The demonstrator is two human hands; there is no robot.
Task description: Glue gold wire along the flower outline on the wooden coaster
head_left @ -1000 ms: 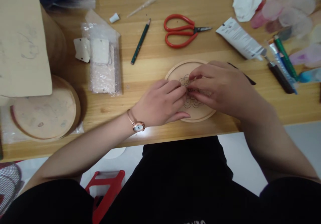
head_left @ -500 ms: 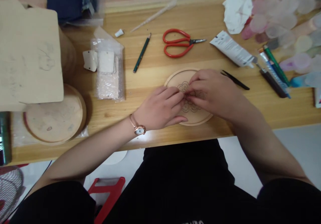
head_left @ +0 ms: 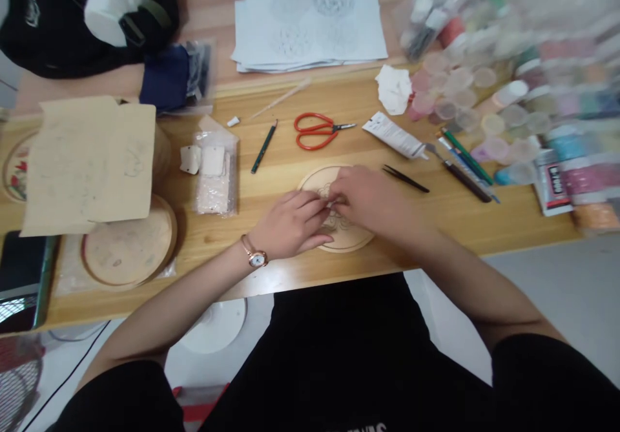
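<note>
On the table (head_left: 261, 203), near its front edge, one round pale wooden disc (head_left: 352, 236) is lying flat, showing a rim and a dark curly line drawing (head_left: 341, 223). Left hand (head_left: 294, 225) and right hand (head_left: 363, 193) are covering its middle, blocking part of the drawing; fingers (head_left: 310, 207) are bunching close at the tips, can't tell if clamped on anything. Around: one red-handled scissors (head_left: 329, 128), one white tube (head_left: 394, 136), one black tweezers (head_left: 405, 179) are lying.

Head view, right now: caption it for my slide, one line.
Left hand and right hand close together over a round wooden tray bearing drawn outlines, red-handled scissors beyond.
</note>
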